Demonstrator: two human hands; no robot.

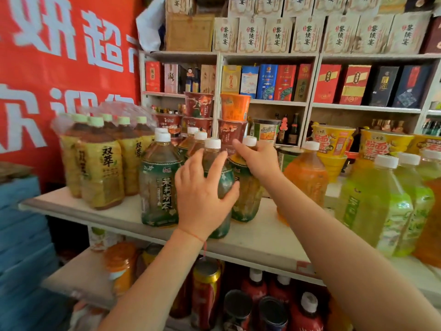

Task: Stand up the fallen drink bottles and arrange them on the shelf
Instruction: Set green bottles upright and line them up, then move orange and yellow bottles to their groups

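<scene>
Both hands are up at the front of the shelf (pixel 250 237), among the green-labelled tea bottles. The left hand (pixel 202 194) has its grip wrapped round the body of the middle tea bottle (pixel 225 182), fingers spread over the front of the label and thumb hooked on the right side; that bottle stands upright near the shelf's front edge, its white cap above the fingertips. The right hand (pixel 259 161) reaches in just behind, fingers curled over the shoulder and neck of the next tea bottle (pixel 247 199), whose white cap shows above the knuckles; this one also stands upright, touching or nearly touching the middle one. To the left a third tea bottle (pixel 158 187) stands by itself, close beside the held one, with more capped bottles behind it. Further left sits a shrink-wrapped pack of yellow-labelled bottles (pixel 102 161). To the right stands an orange drink bottle (pixel 306 177), then pale green bottles (pixel 377 206) at the shelf's right end. Stacked instant noodle cups (pixel 216 115) stand behind the row.
</scene>
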